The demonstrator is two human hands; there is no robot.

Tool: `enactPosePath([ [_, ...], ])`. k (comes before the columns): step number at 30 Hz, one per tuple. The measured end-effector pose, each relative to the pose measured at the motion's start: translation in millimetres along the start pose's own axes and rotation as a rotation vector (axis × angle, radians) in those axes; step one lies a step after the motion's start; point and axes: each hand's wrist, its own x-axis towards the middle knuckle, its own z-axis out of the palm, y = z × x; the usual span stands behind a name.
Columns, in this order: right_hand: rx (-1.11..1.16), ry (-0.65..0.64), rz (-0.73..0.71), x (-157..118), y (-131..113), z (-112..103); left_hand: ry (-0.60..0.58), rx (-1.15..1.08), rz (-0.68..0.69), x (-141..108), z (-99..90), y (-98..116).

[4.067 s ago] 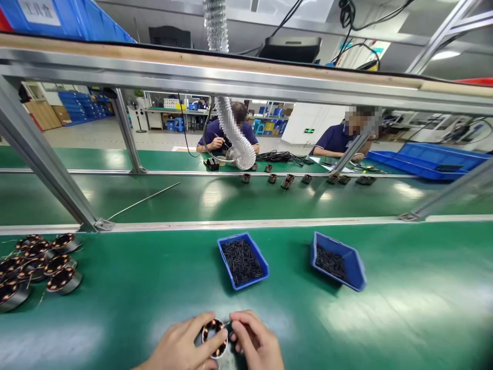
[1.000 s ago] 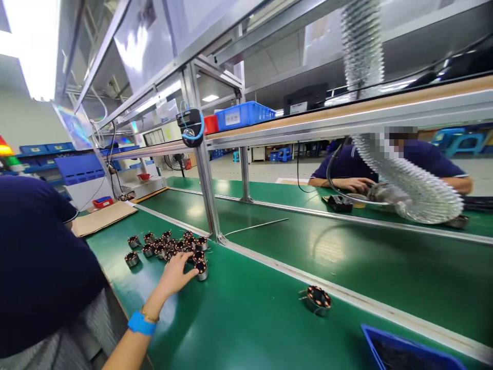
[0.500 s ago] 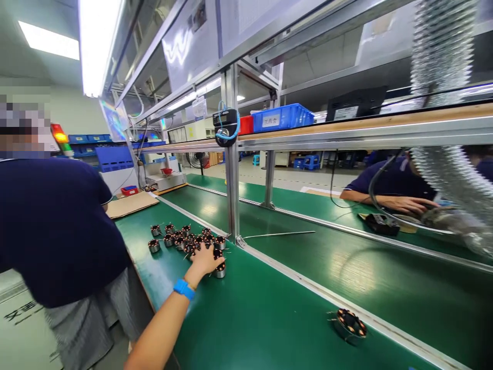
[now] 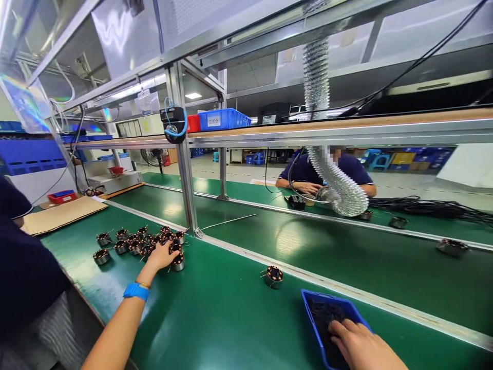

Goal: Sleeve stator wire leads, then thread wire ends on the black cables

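My left hand [image 4: 160, 257] reaches into a cluster of motor stators [image 4: 134, 245], ring-shaped with copper windings and thin wire ends, on the green bench. Its thumb and fingers close around a stator [image 4: 175, 248] at the cluster's right edge; the fingertips are partly hidden. In the lower right, my right hand [image 4: 356, 343] dips into a blue bin [image 4: 316, 329] of small black parts [image 4: 325, 313]. The fingers there are bent together, and whatever they pinch is out of sight. One single stator [image 4: 273, 276] sits between my hands, by the metal rail.
A metal post [image 4: 186, 190] rises behind the cluster, beside a thin rod [image 4: 231, 221]. Cardboard [image 4: 65, 213] lies at left near a person in dark blue [image 4: 26, 267]. Across the bench, another person [image 4: 302, 172] works beside a silver duct hose [image 4: 344, 195]. More stators [image 4: 452, 247] stand there.
The view has swung right, bringing the blue bin and my right hand into sight. My left hand stays at the same stators.
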Motion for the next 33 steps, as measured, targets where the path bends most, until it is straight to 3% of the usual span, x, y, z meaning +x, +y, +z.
enactPosePath([
  [3, -0.025, 0.025, 0.014, 3.6, -6.1, -5.2, 0.006, 0.013, 0.016, -6.5, 2.8, 1.7],
  [10, -0.014, 0.187, 0.047, -0.5, -5.6, 9.4, -0.015, 0.010, 0.146, -43.5, 15.7, 26.3],
  [20, 0.168, 0.081, 0.190, -7.9, -13.6, -13.0, -0.048, -0.095, 0.492, -138.0, 50.1, 89.6],
  [25, 0.295, 0.101, 0.294, -7.1, -22.7, -29.0, 0.163, -0.171, 0.846, -180.6, 68.2, 90.9],
  [29, 0.333, 0.101, 0.379, -4.1, -24.0, -34.8, 0.387, -0.098, 1.048, -189.2, 82.1, 82.6],
  [33, 0.388, 0.121, 0.425, -4.4, -22.3, -42.3, 0.394, -0.113, 1.199, -188.0, 88.9, 83.7],
])
